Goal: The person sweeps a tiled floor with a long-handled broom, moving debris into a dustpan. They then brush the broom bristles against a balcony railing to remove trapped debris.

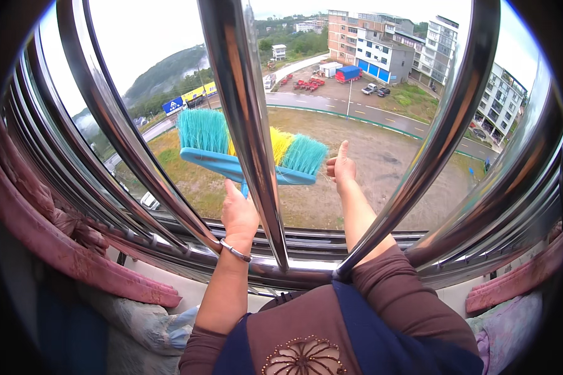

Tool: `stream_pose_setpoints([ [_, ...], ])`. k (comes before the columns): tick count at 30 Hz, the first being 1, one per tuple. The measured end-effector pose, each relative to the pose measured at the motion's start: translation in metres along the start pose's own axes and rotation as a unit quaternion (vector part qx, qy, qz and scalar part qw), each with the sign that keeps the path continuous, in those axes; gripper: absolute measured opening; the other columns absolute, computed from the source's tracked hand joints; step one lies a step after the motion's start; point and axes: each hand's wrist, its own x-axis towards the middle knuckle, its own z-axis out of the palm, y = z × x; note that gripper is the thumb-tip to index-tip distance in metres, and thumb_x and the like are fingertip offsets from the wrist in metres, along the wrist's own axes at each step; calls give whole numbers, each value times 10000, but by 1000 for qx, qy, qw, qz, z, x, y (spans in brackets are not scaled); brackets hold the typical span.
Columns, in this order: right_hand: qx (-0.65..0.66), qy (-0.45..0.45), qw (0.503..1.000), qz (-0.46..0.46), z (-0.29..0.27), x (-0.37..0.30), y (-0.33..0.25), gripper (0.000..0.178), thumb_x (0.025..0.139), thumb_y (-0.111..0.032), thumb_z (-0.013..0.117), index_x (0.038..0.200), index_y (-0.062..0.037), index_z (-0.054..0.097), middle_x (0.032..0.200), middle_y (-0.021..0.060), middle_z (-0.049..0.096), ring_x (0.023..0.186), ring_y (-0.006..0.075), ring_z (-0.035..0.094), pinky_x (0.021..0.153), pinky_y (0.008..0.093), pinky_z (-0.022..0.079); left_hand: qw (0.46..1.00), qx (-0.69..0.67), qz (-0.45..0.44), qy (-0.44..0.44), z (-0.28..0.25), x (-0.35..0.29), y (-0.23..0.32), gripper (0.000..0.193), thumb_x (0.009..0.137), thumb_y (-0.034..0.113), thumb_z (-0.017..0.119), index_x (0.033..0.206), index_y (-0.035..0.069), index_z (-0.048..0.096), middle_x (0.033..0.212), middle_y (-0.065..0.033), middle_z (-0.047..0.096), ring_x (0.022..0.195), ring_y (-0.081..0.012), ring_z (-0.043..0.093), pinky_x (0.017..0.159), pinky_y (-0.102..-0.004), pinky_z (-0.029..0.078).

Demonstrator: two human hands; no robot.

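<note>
A broom head with turquoise and yellow bristles (201,130) on a blue plastic base (216,161) is held bristles up outside the window bars. My left hand (239,212), with a bracelet at its wrist, is closed around the blue handle just under the base. One thick shiny metal bar (244,94) crosses in front of the broom head and hides part of its middle. Through a gap between bars, my right hand (342,165) reaches out beside the right end of the bristles. Its thumb points up, the fingers are partly bent, and nothing shows in it.
Shiny metal bars stand on both sides, including one right of my right arm (431,131). They meet a lower rail (306,275). Pink curtains (81,250) hang at left and right. Far below lie a dirt lot (381,169), a road and buildings (375,44).
</note>
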Motion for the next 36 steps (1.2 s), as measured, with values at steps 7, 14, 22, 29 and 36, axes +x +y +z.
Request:
stream_pose_setpoints([
  [7,-179,-167,970,6,-27,-55,-57,831,692,-800,427,743,13,592,595,64,549,499,148,554,478,284,472,1000,11,8,3,-1,0,1,627,841,334,555,1314,60,246,895,-236,625,877,-411,598,770,-490,443],
  [14,-210,-294,932,-41,-17,-58,-45,297,886,-329,545,785,-55,601,680,37,590,539,108,544,499,252,466,1000,3,-1,2,-1,-3,3,651,847,361,544,1335,72,224,936,-246,618,900,-417,589,785,-495,437],
  [22,-314,-48,943,-98,-36,3,7,171,826,-217,576,814,-51,618,726,88,609,688,204,593,625,314,485,1000,1,16,18,2,-3,3,645,855,346,543,1338,59,225,973,-255,605,925,-421,578,785,-496,437],
  [29,-319,92,939,-87,-41,7,41,287,778,-275,642,1034,-148,624,903,115,643,926,253,600,852,336,441,1000,16,12,10,3,2,-4,638,848,322,560,1327,53,236,941,-255,612,892,-431,584,767,-498,442],
  [36,-119,-62,989,-57,-55,-24,-18,401,763,-207,695,1147,-150,599,993,90,654,942,170,601,865,293,447,1000,-2,16,13,-7,-2,-4,664,834,319,579,1333,61,224,907,-247,618,877,-415,594,755,-493,447],
])
